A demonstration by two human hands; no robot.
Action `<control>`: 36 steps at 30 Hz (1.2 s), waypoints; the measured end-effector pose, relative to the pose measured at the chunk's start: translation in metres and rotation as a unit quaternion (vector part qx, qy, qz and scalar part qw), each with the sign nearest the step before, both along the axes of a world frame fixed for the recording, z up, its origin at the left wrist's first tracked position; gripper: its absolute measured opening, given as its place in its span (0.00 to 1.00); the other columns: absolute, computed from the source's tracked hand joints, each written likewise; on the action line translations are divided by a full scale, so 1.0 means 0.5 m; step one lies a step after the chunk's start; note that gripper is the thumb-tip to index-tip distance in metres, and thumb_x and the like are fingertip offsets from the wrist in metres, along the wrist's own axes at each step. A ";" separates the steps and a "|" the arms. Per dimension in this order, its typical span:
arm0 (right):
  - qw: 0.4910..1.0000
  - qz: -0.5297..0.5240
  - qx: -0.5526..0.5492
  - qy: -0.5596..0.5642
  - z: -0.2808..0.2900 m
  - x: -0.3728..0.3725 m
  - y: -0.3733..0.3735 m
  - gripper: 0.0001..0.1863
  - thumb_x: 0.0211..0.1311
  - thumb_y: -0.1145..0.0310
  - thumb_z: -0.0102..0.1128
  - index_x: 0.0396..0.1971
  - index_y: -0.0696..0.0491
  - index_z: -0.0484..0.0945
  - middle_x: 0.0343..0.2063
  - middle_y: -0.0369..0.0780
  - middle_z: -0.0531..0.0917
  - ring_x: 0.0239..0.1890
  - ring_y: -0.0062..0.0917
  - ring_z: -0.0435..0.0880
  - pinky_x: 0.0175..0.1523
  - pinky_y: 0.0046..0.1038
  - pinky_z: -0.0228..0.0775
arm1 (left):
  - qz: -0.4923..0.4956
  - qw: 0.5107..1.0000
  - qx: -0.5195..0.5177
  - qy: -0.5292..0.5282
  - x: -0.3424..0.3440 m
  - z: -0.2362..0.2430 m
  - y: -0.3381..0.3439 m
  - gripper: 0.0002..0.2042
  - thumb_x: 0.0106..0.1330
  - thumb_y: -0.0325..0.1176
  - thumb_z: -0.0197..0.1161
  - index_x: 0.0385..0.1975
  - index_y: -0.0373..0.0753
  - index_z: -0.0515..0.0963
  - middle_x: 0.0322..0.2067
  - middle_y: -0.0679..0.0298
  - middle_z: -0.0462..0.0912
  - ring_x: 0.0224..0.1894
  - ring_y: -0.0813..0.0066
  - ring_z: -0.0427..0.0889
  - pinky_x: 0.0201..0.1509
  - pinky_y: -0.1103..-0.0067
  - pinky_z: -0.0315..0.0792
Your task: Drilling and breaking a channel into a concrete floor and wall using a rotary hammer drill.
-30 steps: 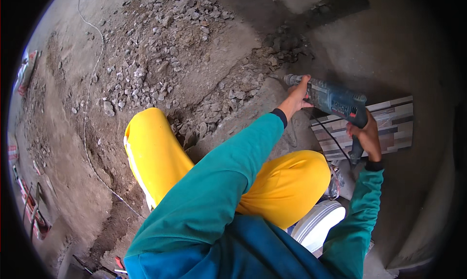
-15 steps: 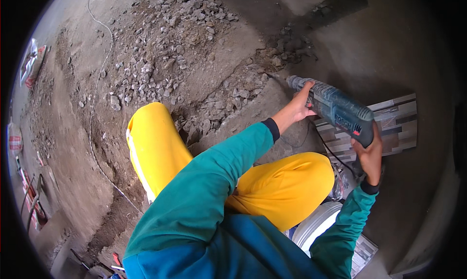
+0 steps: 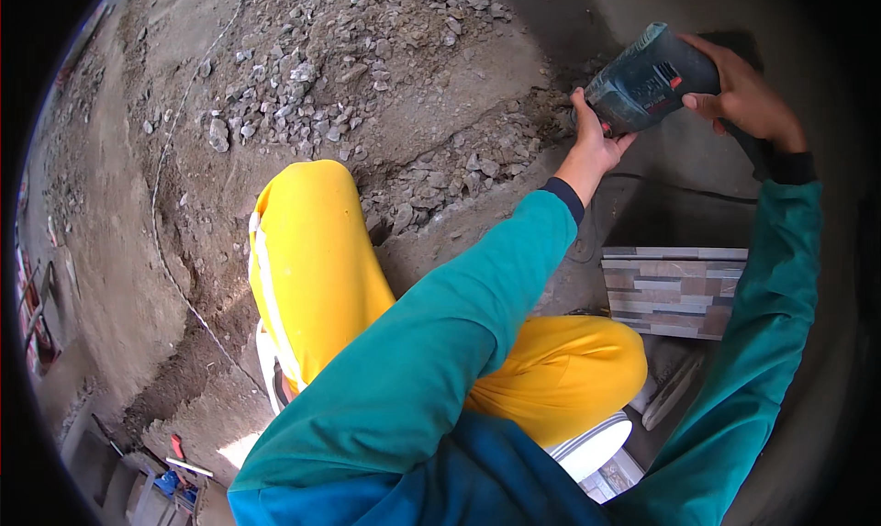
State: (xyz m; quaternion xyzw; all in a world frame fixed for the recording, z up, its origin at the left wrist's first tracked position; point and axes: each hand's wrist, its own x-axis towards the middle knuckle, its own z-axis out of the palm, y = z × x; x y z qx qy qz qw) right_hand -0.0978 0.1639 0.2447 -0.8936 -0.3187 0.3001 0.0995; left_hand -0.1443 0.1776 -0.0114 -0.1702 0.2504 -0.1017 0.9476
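concrete rubble [image 3: 303, 85]: grey broken chunks lie scattered over the dusty floor at upper left and centre, with a thin cable [image 3: 174, 159] curving down past them.
channel [image 3: 431, 182]: a rough trench of chipped concrete runs from beside my yellow knee [image 3: 317, 251] up toward the tool; i judge this stretch already broken out, since loose pieces fill it.
far left edge: red and blue bits sit low by a step [image 3: 174, 475], too small for me to name.
left hand [image 3: 596, 140]: fingers wrapped tight round the front barrel of the rotary hammer [image 3: 647, 76], palm under it, nothing else held.
rotary hammer: dark blue-green body, raised just above the floor at upper right, nose pointing down-left at the end of the channel; i cannot see the bit touching the concrete.
right hand [image 3: 743, 95]: closed over the rear grip of the same tool, thumb side toward me; whether a finger sits on the trigger i cannot tell.
power cord [image 3: 679, 188]: black, trailing across the smoother slab beneath the tool.
tile stack [image 3: 674, 292]: striped grey-brown tiles lying flat by my right knee, with paler pieces just below them.
progress: as i read it, chipping is well along on the left, while the smooth slab to the right of the tool looks untouched.
containers: none i can make out.
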 end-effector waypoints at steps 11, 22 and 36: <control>0.987 0.002 -0.158 -0.021 0.003 0.081 0.111 0.44 0.47 0.62 0.69 0.65 0.56 0.60 0.36 0.40 0.77 0.23 0.18 0.74 0.20 0.21 0.66 | 0.030 0.998 -0.047 -0.043 0.045 -0.028 0.038 0.41 0.59 0.73 0.40 0.65 0.48 0.56 0.63 0.58 0.59 0.63 0.57 0.63 0.65 0.58 0.63; 0.975 -0.218 0.032 -0.040 -0.043 -0.177 -0.099 0.40 0.48 0.78 0.67 0.64 0.60 0.60 0.34 0.42 0.80 0.19 0.17 0.73 0.25 0.23 0.69 | -0.133 0.987 0.093 -0.019 -0.026 -0.073 -0.050 0.35 0.63 0.65 0.48 0.60 0.42 0.64 0.58 0.53 0.68 0.60 0.57 0.70 0.62 0.55 0.66; 0.962 -0.182 0.062 -0.195 -0.025 -0.436 -0.218 0.36 0.48 0.77 0.62 0.63 0.55 0.65 0.38 0.54 0.82 0.44 0.40 0.85 0.50 0.29 0.72 | -0.159 0.977 0.091 -0.113 -0.209 -0.017 -0.064 0.38 0.61 0.62 0.57 0.63 0.42 0.57 0.58 0.59 0.66 0.59 0.62 0.66 0.63 0.58 0.65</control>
